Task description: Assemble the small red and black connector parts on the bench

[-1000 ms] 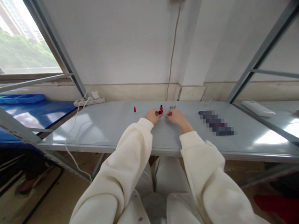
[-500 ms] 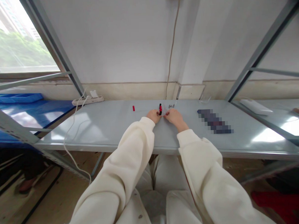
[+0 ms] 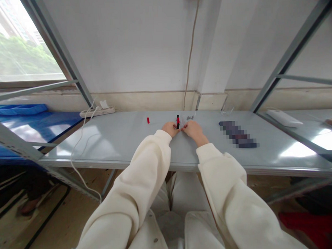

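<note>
Both my hands rest far out on the grey table (image 3: 123, 144), close together. My left hand (image 3: 170, 129) is closed in a pinch on a small red and black part (image 3: 178, 121) that stands upright between the hands. My right hand (image 3: 192, 129) is curled with its fingertips pressed against the same part from the right side. A small red cap (image 3: 148, 120) lies alone to the left of my left hand. Several tiny grey pieces (image 3: 190, 118) lie just behind my right hand.
A white power strip (image 3: 97, 112) with a cable hanging over the table edge sits at the back left. A blurred dark strip (image 3: 238, 134) lies to the right. A blue tray (image 3: 18, 109) stands on the blue bench at far left. Metal frame struts rise on both sides.
My right hand has moved left until its fingertips meet the red and black part. The left hand has kept its hold.
</note>
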Demonstrator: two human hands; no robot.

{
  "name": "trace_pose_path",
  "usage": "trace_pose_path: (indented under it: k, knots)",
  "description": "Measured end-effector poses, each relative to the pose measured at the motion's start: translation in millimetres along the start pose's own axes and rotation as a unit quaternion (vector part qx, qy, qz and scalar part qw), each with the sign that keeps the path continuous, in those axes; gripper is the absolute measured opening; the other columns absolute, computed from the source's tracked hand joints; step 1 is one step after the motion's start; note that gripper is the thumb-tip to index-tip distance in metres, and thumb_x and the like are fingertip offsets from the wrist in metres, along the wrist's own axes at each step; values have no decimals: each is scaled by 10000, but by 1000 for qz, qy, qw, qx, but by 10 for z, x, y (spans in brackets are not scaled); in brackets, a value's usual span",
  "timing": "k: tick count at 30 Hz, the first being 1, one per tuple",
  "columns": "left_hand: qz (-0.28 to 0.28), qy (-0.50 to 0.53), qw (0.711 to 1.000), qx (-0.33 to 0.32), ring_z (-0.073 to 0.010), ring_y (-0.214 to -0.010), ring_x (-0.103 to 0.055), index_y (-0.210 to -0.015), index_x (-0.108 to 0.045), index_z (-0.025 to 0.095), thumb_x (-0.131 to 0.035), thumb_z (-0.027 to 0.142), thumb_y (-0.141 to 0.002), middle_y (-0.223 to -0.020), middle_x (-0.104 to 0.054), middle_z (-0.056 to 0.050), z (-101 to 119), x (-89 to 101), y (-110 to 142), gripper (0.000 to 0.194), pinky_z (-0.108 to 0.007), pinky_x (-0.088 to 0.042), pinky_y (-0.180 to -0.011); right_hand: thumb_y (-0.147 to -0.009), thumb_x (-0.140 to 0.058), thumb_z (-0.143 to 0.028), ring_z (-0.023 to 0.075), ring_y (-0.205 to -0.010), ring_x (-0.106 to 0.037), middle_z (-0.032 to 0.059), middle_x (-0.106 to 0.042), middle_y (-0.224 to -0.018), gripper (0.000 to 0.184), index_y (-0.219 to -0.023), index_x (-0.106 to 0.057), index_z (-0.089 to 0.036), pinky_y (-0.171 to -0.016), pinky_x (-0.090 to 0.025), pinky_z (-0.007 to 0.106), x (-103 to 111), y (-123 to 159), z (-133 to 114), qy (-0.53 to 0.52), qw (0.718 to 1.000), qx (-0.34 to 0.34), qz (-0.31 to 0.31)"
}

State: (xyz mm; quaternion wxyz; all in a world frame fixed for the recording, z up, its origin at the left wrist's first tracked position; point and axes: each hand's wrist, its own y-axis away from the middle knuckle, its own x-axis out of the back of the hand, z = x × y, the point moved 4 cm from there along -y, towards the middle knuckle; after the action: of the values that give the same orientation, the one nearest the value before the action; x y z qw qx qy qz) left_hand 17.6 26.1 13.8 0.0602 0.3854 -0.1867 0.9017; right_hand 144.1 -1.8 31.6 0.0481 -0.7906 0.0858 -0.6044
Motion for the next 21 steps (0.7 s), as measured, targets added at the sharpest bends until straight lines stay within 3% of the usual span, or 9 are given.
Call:
trace_pose_path:
  k: [3, 7, 11, 16, 21]
  knots:
    - [27, -34, 999, -3, -207, -774, -544, -799, -619, 155, -678, 308, -589, -747, -596, -74, -17, 76, 35, 266, -307, -399, -745, -703, -587, -327, 231, -853, -593, 150, -633, -912, 242, -851, -655, -148, -694, -439, 295, 7, 3, 0, 3, 1000, -4, 5]
    - [119, -76, 990, -25, -223, -912, -517, -1008, -548, 135, -580, 251, -688, -933, -569, -118, -42, 348, 102, 342, -321, -364, -835, -706, -587, -323, 242, -859, -591, 154, -634, -909, 230, -841, -654, -149, -693, -439, 308, 19, 14, -9, 5, 1000, -7, 1]
    - [216, -70, 973, 34, -225, -959, -512, -1140, -444, 141, -491, 218, -748, -980, -557, -131, -210, 698, 161, 402, -323, -350, -844, -724, -564, -327, 253, -870, -589, 159, -626, -923, 250, -869, -652, -145, -695, -439, 321, 34, 35, -15, -1, 1000, -13, -12]
    - [249, -32, 959, 133, -252, -914, -556, -1187, -398, 157, -516, 297, -749, -883, -603, -128, -547, 940, 196, 475, -325, -384, -769, -718, -576, -321, 260, -892, -584, 162, -623, -929, 249, -879, -644, -143, -711, -434, 326, 41, 48, -5, 0, 1000, -18, -16]
    - [239, -15, 956, 169, -272, -943, -562, -1146, -439, 131, -600, 334, -689, -905, -614, -155, -693, 948, 184, 525, -325, -400, -759, -720, -572, -330, 263, -899, -584, 163, -623, -927, 266, -891, -631, -135, -703, -437, 324, 57, 64, 7, 6, 1000, -24, -18]
